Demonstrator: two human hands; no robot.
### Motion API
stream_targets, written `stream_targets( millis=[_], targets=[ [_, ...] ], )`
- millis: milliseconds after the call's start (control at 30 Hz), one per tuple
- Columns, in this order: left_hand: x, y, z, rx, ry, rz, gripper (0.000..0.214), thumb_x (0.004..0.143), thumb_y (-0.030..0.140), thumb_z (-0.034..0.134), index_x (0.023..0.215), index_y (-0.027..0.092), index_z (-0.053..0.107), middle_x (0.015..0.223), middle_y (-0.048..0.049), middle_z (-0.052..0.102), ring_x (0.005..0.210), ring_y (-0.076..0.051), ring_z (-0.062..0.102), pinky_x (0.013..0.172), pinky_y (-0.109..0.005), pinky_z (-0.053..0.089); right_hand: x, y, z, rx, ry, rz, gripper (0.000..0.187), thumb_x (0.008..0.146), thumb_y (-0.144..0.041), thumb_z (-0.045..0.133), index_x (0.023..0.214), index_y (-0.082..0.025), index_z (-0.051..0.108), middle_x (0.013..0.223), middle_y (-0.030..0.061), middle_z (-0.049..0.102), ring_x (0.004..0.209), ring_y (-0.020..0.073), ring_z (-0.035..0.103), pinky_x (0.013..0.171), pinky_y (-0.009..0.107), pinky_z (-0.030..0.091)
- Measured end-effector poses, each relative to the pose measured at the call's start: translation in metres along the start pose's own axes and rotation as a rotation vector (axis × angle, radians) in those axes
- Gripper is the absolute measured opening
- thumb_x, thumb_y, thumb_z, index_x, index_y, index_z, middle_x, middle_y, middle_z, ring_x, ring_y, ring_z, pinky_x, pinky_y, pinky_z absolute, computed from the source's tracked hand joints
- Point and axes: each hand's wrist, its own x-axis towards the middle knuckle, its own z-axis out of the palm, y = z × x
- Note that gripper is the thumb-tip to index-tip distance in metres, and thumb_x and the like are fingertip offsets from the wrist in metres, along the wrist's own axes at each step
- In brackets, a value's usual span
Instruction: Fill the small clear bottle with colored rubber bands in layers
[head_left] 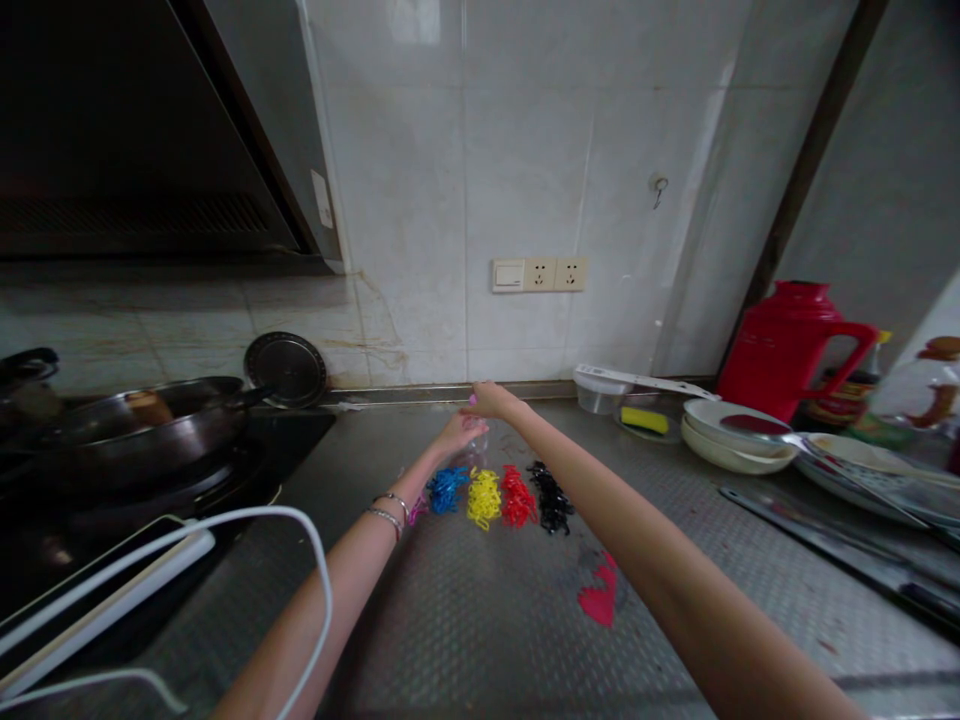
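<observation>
Just beyond the coloured heaps, a clear container (475,447), faint against the metal counter (435,620). Left hand (461,431) close against it; right hand (496,400) just above, beside a small pink piece (472,399). Impossible to make out whether pinching or merely touching. Probably best to steady the container low and keep wrists off the purple heap (417,510), blue heap (448,489), yellow heap (484,499), red heap (517,498) and black heap (553,499). Contents too blurred to read. Rightward, a clear tub (598,399) and a yellow block (644,421) in a shallow dish; leftward, a pan (206,433) holding something brown (149,408).
</observation>
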Motion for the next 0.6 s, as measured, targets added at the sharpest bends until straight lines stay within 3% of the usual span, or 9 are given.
stream_targets(
  millis=[100,200,467,600],
  targets=[
    [-0.002,0.002,0.001,0.033,0.004,-0.018,0.029,0.059,0.019,0.065,0.086,0.012,0.058,0.086,-0.0077,0.064,0.084,-0.016,0.059,0.082,-0.032,0.042,0.002,0.000,0.000,-0.023,-0.039,-0.009,0.036,0.069,-0.039,0.057,0.094,-0.013,0.062,0.095,0.0147,0.063,0.088,0.0224,0.059,0.070,0.025,0.044],
    [-0.005,0.005,0.001,0.037,0.015,-0.038,0.030,0.060,0.018,0.065,0.088,0.012,0.057,0.088,-0.0087,0.064,0.084,-0.016,0.059,0.082,-0.032,0.043,0.005,0.002,-0.002,-0.037,-0.053,-0.067,0.029,0.069,-0.030,0.056,0.094,-0.015,0.062,0.093,0.0110,0.064,0.086,0.0204,0.059,0.068,0.022,0.043],
    [-0.006,0.012,0.001,0.096,0.008,-0.073,0.037,0.062,0.017,0.064,0.098,0.013,0.056,0.093,-0.0092,0.064,0.085,-0.017,0.059,0.077,-0.030,0.044,0.008,0.009,-0.008,0.024,-0.092,-0.232,0.056,0.061,-0.012,0.062,0.116,-0.019,0.051,0.108,0.0052,0.059,0.095,0.0163,0.055,0.075,0.019,0.042],
    [-0.006,0.015,0.002,0.112,0.009,-0.066,0.031,0.062,0.014,0.063,0.093,0.012,0.058,0.089,-0.0085,0.064,0.081,-0.017,0.059,0.075,-0.029,0.045,0.005,0.007,-0.009,-0.012,-0.042,-0.189,0.064,0.062,-0.034,0.066,0.121,-0.017,0.045,0.114,0.0124,0.054,0.100,0.0211,0.053,0.080,0.025,0.042]
  ],
)
